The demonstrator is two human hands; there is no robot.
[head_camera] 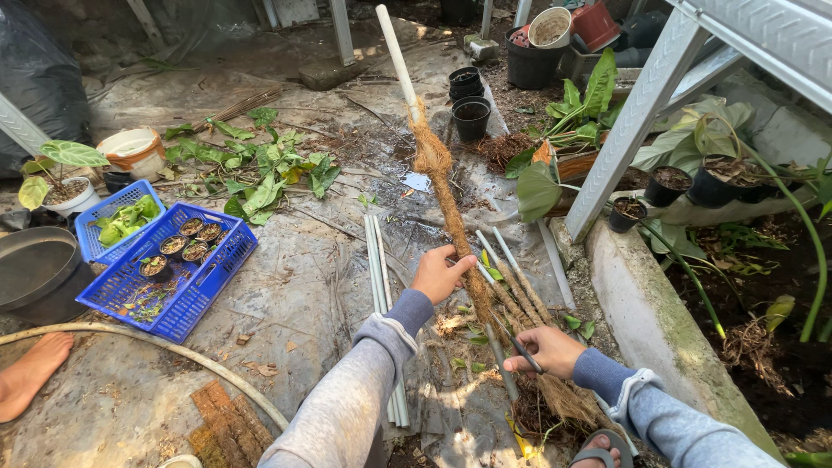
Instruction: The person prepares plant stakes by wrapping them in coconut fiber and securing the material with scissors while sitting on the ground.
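Wet plastic sheeting (303,286) covers the ground under both hands. Head view: the coir-wrapped pole (451,217) runs away from the hands, probably light, stiff, rough; its fibre part gives grip. Left hand (440,274) clasps it midway; right hand (548,350) is clenched around a thin dark tool (525,355) near its base.

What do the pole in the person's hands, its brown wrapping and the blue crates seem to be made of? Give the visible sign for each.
Pole: probably plastic pipe, bare top smooth, white and matte.
Brown wrapping: likely coconut fibre, shaggy with loose strands.
Blue crates: moulded plastic, with even lattice walls and uniform colour.
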